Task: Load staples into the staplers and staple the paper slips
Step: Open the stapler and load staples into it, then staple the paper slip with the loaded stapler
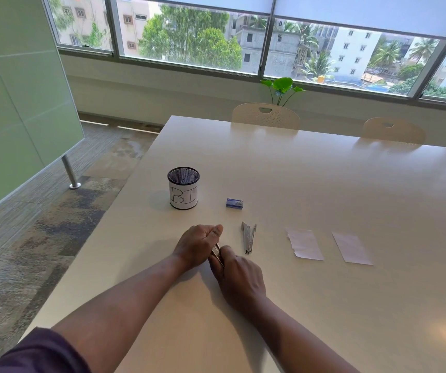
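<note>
Both hands clasping metal stapler (217,251): left hand (199,244) curled over top, right hand (239,275) gripping near end. Probably opening for loading. Staple box (234,203) beyond fingertips; second stapler (248,237), paper slips (304,243) rightward, untouched.

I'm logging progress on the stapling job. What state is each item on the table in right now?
Stapler in hands: gripped by left hand and right hand, mostly hidden.
Second stapler: lying on the table, opened, untouched.
Staple box: appears closed, lying flat.
Near paper slip: flat, loose, no staple visible.
Far paper slip: flat, loose.
Mesh cup: upright, looks empty.
</note>
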### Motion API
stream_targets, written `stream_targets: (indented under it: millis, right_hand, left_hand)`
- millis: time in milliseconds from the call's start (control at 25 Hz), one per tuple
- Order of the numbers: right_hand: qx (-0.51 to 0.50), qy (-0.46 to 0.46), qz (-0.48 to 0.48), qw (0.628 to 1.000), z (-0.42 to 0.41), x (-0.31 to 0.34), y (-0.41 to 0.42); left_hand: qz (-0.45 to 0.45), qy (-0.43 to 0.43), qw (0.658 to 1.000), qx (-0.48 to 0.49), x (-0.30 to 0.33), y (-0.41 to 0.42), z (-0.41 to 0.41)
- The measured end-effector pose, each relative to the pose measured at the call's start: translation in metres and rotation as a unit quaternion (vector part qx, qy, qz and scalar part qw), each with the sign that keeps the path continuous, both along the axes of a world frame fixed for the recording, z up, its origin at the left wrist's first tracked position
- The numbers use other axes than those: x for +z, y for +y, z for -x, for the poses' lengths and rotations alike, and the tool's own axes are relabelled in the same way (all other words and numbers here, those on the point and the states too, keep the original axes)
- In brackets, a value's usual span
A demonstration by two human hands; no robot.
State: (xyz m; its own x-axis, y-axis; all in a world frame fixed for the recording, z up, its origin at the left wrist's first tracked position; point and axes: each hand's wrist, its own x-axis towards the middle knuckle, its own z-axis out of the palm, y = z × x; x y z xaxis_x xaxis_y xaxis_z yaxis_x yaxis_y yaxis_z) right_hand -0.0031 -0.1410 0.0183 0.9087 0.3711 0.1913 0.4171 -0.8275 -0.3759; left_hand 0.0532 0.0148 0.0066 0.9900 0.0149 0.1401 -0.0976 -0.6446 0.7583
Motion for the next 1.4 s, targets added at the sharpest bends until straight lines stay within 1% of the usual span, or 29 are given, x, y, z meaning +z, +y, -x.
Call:
stream_targets:
  millis: [200,280,560,640,800,960,1200,1320,1400]
  right_hand:
    - [-0.007,0.003,-0.002,1.000,0.000,-0.002,0.001]
    - [-0.012,0.008,-0.002,1.000,0.000,-0.002,0.001]
    - [-0.020,-0.018,-0.030,0.999,0.001,-0.002,0.000]
    - [-0.026,-0.026,-0.040,0.999,0.000,-0.004,0.000]
    - [-0.047,-0.020,-0.052,0.997,-0.003,-0.006,-0.001]
    - [-0.059,-0.004,-0.075,0.995,-0.003,-0.003,-0.002]
    - [-0.078,-0.003,-0.133,0.988,-0.003,-0.002,-0.002]
    - [-0.078,0.004,-0.143,0.987,-0.002,-0.003,-0.003]
    - [-0.093,0.019,-0.182,0.979,-0.002,0.000,-0.007]
  left_hand:
    - [0.000,-0.014,1.000,0.006,-0.002,0.000,-0.001]
    - [0.015,-0.014,1.000,0.010,-0.004,0.000,-0.001]
    - [0.167,0.006,0.986,-0.008,-0.004,0.001,0.000]
    - [0.191,0.007,0.982,-0.010,-0.007,0.002,-0.002]
    - [0.212,0.013,0.977,-0.001,-0.010,0.004,-0.003]
    - [0.161,-0.001,0.987,-0.003,-0.004,0.000,0.002]
    - [0.017,-0.047,0.999,0.010,-0.004,0.000,0.006]
    - [-0.016,-0.080,0.997,-0.007,-0.004,-0.005,0.007]
    - [-0.022,-0.090,0.996,-0.019,-0.002,-0.011,0.009]
